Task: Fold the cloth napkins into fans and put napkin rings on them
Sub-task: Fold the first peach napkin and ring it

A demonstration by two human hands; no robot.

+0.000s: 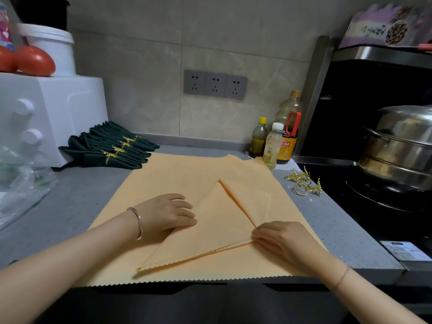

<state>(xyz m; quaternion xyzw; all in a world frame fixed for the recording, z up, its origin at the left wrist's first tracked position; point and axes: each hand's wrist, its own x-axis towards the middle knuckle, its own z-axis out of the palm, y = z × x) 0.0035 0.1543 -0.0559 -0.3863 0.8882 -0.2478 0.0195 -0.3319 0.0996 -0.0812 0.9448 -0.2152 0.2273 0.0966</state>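
Note:
A peach napkin point(210, 228) folded into a triangle lies on top of flat peach napkins point(177, 174) spread over the grey counter. My left hand point(166, 212) rests flat on the triangle's left edge, fingers together. My right hand point(278, 239) pinches the triangle's right corner, where the scalloped edges meet. Several dark green napkins point(109, 148), fan-folded and each held by a gold ring, lie in a row at the back left. A few loose gold napkin rings point(302, 182) sit on the counter to the right of the peach cloths.
A white appliance point(46, 113) stands at the left with a clear plastic bag point(21, 183) in front of it. Three bottles point(273, 146) stand at the back right. A steel steamer pot point(397, 146) sits on the black cooktop at the right. The counter's front edge point(362, 274) runs just under my wrists.

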